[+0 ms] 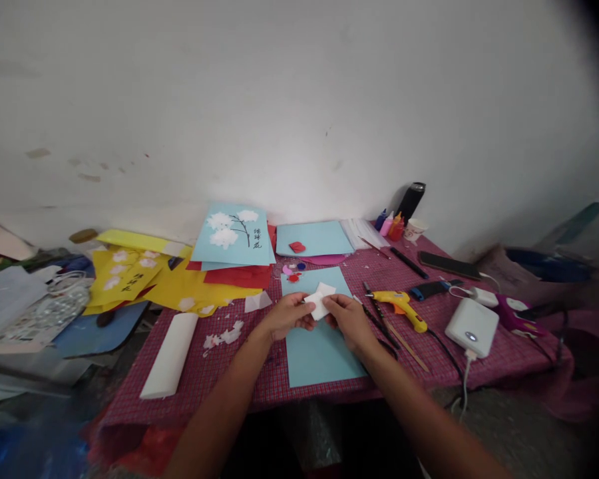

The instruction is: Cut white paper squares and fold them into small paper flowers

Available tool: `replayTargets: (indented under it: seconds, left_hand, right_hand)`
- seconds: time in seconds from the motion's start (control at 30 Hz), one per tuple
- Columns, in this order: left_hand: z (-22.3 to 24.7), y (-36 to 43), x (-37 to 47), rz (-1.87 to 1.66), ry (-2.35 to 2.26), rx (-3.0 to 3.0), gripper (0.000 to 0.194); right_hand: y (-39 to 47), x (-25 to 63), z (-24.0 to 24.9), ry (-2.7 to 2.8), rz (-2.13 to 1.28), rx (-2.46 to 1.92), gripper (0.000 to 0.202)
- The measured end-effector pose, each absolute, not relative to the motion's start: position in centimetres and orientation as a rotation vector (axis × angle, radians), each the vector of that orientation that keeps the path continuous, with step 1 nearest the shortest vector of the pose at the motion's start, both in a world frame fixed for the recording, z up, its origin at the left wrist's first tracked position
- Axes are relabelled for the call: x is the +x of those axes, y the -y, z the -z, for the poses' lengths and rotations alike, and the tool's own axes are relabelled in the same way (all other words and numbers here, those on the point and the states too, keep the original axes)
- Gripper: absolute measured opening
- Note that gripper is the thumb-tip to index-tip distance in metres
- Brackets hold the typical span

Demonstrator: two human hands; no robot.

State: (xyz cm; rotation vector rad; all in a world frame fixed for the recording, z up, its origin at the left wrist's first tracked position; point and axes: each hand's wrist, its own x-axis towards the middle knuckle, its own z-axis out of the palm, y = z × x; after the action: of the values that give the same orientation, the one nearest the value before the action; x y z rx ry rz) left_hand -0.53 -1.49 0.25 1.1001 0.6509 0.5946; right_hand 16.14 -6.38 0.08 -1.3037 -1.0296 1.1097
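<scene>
A small folded piece of white paper [320,303] is pinched between my two hands over a light blue sheet [322,362]. My left hand [289,314] grips its left side, and my right hand [348,318] grips its right side. Fingers of both hands are closed, with some fingertips hidden behind the paper. Around the top of the blue sheet lie small red, pink and dark blue scraps [293,277]. White paper scraps [224,336] and a white roll-shaped bundle [170,356] rest on the checked cloth to the left.
A yellow glue gun [399,307], a utility knife [432,289] and a white power bank [472,327] with cables lie right. Behind stand paint bottles [394,226], a paper cup [415,230] and a black flask [412,199]. A flower picture [232,253] and yellow sheets [130,279] lie left.
</scene>
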Motion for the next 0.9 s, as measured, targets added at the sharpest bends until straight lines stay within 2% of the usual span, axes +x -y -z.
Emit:
replayTargets:
  seconds: [0.27,0.43,0.5,0.6,0.67,0.9]
  left_hand:
    - [-0.3,1.6,-0.5,-0.626,-0.683,1.092,0.040]
    - [-0.2,1.4,-0.5,-0.652,-0.702,1.090,0.041]
    - [-0.2,1.3,-0.5,-0.672,-0.693,1.062,0.040]
    - [-0.3,1.0,-0.7,-0.703,-0.660,0.959,0.036]
    - [-0.4,0.9,-0.9,-0.710,-0.625,0.848,0.032]
    - [-0.6,0.3,-1.3,-0.701,-0.571,0.580,0.021]
  right_hand:
    - [6.6,14.9,-0.6,0.891,-1.166,-1.232,0.035]
    - [6.5,15.4,-0.7,1.057,-1.085,-1.326,0.036]
    - [7.2,16.8,-1.0,1.322,-0.919,-1.405,0.034]
    - [9.7,19.7,-1.3,1.773,-0.448,-1.569,0.025]
    - [11.7,21.6,-1.2,1.965,-0.251,-1.692,0.023]
    - [15.4,23.6,-0.1,2.122,0.099,-1.771,0.029]
